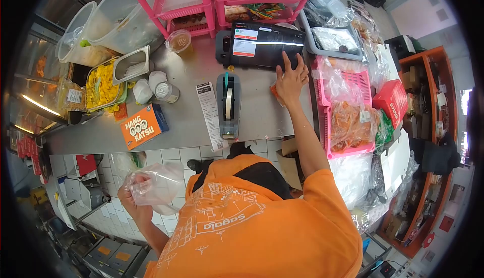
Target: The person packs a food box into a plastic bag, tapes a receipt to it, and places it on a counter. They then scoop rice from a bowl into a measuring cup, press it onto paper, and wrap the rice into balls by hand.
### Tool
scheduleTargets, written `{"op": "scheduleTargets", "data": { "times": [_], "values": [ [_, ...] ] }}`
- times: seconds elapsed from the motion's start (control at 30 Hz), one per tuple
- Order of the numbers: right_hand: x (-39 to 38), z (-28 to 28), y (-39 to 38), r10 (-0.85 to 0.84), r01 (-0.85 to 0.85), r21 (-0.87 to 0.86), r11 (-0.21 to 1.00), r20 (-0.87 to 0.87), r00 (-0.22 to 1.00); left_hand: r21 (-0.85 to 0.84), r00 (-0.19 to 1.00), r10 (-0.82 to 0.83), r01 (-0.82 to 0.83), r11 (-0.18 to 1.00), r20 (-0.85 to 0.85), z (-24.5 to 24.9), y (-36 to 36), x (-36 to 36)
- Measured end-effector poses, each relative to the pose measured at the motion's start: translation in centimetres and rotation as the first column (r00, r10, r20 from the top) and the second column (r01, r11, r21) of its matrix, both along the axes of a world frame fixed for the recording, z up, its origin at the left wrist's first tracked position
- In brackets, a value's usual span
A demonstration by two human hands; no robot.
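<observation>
My left hand [133, 196] is closed on the gathered edge of a clear plastic bag [161, 183], held out in front of the counter's edge. My right hand [292, 82] reaches over the counter with fingers apart, its fingertips at the lower edge of a black tablet [269, 45] with a lit screen. Beside that hand's palm shows a small orange piece [276, 95], partly hidden by it. A tape dispenser [229, 107] and a long printed receipt [209, 116] lie between my two arms.
On the steel counter [189, 119] stand an orange box [143, 127], a can [165, 92], a lidded cup [179, 42] and a tray of yellow food [103, 84]. Pink racks [174, 11] rise behind. Pink baskets [327, 121] with bagged food line the right side.
</observation>
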State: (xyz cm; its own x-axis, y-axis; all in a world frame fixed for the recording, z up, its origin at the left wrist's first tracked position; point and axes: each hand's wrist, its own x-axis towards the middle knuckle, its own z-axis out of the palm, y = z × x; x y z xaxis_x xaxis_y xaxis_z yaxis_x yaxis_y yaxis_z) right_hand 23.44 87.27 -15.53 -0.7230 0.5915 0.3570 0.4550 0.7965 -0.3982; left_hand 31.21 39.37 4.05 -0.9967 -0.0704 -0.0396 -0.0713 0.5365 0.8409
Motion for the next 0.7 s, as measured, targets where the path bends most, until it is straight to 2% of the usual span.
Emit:
{"op": "scheduleTargets", "data": {
  "times": [0.03, 0.1, 0.13, 0.17, 0.2, 0.23, 0.27, 0.3, 0.33, 0.4, 0.43, 0.5, 0.53, 0.57, 0.63, 0.7],
  "values": [
    [-0.2, -0.1, 0.0, -0.009, 0.008, 0.064, 0.998, 0.014, 1.000, 0.005, 1.000, 0.002, -0.002, 1.000, -0.005, -0.5, 0.3, 0.3],
    [-0.3, 0.5, -0.9, -0.015, 0.012, 0.126, 0.992, 0.022, 1.000, 0.002, 0.955, 0.197, -0.202, 0.979, -0.222, -1.1, 1.3, 1.3],
    [-0.3, 1.8, -1.8, 0.084, -0.090, -0.026, 0.996, -0.166, 0.983, 0.010, 0.951, 0.204, -0.208, 0.978, -0.233, -0.2, 1.9, 1.2],
    [-0.4, 3.6, -2.8, 0.157, -0.223, -0.150, 0.963, -0.362, 0.919, 0.032, 0.985, 0.117, -0.114, 0.993, -0.127, 1.2, 2.6, 0.7],
    [0.4, 7.4, -5.9, 0.224, -0.378, -0.362, 0.852, -0.401, 0.888, 0.062, 1.000, 0.023, -0.022, 0.998, -0.019, 1.9, 2.9, 0.5],
    [2.0, 12.1, -9.7, 0.274, -0.503, -0.546, 0.670, -0.447, 0.851, 0.065, 0.999, 0.032, -0.030, 0.997, -0.024, 1.4, 2.1, 0.6],
    [3.7, 15.3, -12.3, 0.472, -0.606, -0.689, 0.397, -0.414, 0.779, -0.053, 0.998, -0.031, 0.033, 0.998, 0.048, 0.4, 0.7, 0.6],
    [4.7, 17.9, -14.8, 0.658, -0.731, -0.662, 0.167, -0.477, 0.583, -0.166, 0.988, -0.087, 0.108, 0.980, 0.130, -0.5, -0.1, 0.7],
    [6.0, 19.6, -17.5, 0.685, -0.790, -0.606, 0.096, -0.536, 0.494, -0.168, 0.987, -0.085, 0.107, 0.980, 0.134, -1.2, 0.0, 0.7],
    [7.4, 21.4, -21.4, 0.749, -0.897, -0.391, 0.205, -0.528, 0.401, 0.085, 0.999, -0.045, 0.045, 0.995, -0.001, -2.3, 0.6, 0.2],
    [8.4, 20.7, -22.0, 0.750, -0.900, -0.386, 0.202, -0.530, 0.395, 0.086, 0.999, -0.042, 0.042, 0.995, -0.007, -2.4, 0.2, 0.1],
    [9.9, 18.9, -23.2, 0.760, -0.981, -0.106, 0.163, -0.621, 0.193, 0.179, 0.997, 0.070, -0.074, 0.981, 0.032, -2.4, -1.1, -0.1],
    [10.4, 19.8, -23.0, 0.767, -0.963, -0.269, 0.029, -0.612, 0.194, 0.227, 0.991, 0.125, -0.134, 0.965, 0.055, -2.5, -1.8, -0.3],
    [10.2, 19.8, -23.6, 0.769, -0.964, -0.266, 0.024, -0.611, 0.188, 0.272, 0.981, 0.176, -0.193, 0.943, 0.084, -2.7, -2.3, -0.2],
    [10.0, 19.7, -25.9, 0.706, -0.835, -0.539, 0.114, -0.547, 0.450, 0.309, 0.966, 0.224, -0.253, 0.917, 0.125, -4.2, -2.7, 1.3],
    [8.8, 19.5, -26.8, 0.751, -0.802, -0.593, 0.073, -0.497, 0.435, 0.518, 0.976, 0.193, -0.215, 0.828, 0.097, -7.4, -0.8, 4.1]
  ]
}}
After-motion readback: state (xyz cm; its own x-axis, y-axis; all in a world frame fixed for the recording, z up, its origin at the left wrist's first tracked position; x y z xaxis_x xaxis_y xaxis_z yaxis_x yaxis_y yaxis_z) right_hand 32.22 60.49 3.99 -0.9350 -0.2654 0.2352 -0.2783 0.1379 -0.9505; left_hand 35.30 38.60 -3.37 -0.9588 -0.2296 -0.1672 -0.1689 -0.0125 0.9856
